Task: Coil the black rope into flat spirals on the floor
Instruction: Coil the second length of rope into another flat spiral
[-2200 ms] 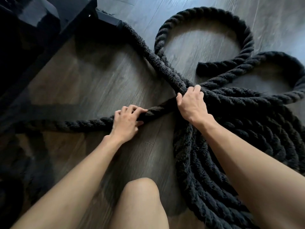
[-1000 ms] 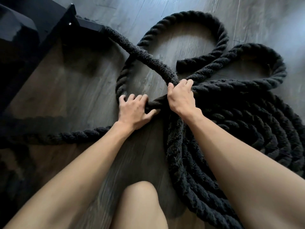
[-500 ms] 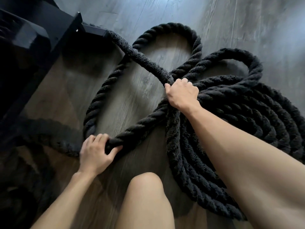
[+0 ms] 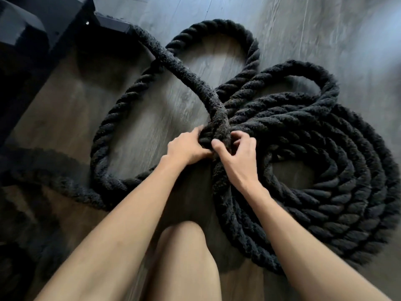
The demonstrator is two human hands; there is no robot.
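Nearest to you, your bare knee [image 4: 184,242] sits at the bottom centre, with both forearms reaching forward on either side of it over the wood-grain floor [image 4: 65,118].

Just beyond the knee, your two hands meet at the point where several strands of the black rope [image 4: 325,192] cross. Your left hand [image 4: 186,146] has its fingers curled round the bunched strands from the left side. Your right hand [image 4: 240,155] sits just beside it, thumb pressed on the rope and fingers bent over the strands from the right; the two hands are nearly touching.

To the right of your hands, the rope lies on the floor in a flat spiral of several turns packed side by side, with a small patch of bare floor at its middle.

To the left, a single wide loop curves out from your hands and back round, and another length trails off along the floor toward the dim lower left.

Farther out, two more loops arc beyond the crossing point, one at top centre and one at upper right. A thicker, fuzzier stretch of rope runs from your hands diagonally up to a black frame [image 4: 65,25] in the top left corner.
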